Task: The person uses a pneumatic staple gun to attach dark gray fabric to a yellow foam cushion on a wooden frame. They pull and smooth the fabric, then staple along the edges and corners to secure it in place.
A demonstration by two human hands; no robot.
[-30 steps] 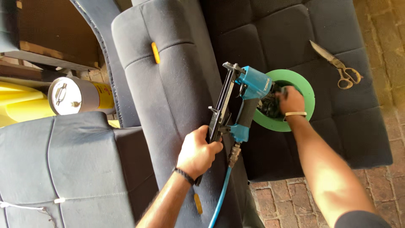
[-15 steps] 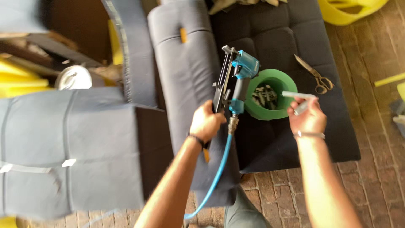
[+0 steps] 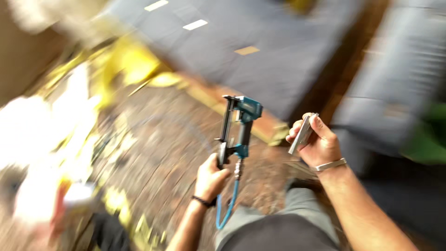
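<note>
Stapler (image 3: 237,130) upright at centre, in left hand (image 3: 210,179). Hose (image 3: 228,204) hangs below stapler. Right hand (image 3: 318,144) right of stapler, apart, with staple strip (image 3: 302,135) in it. Cushion (image 3: 241,51) behind stapler. Second cushion (image 3: 399,74) far right of stapler.

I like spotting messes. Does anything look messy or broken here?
Nothing looks clearly broken. The left hand holds a blue staple gun upright, and the right hand holds a silver staple strip. The floor looks littered with yellow scraps, but it's too blurry to be sure.

staple gun (image 3: 239,128): 1 | staple strip (image 3: 302,135): 1 | air hose (image 3: 228,204): 1
</note>
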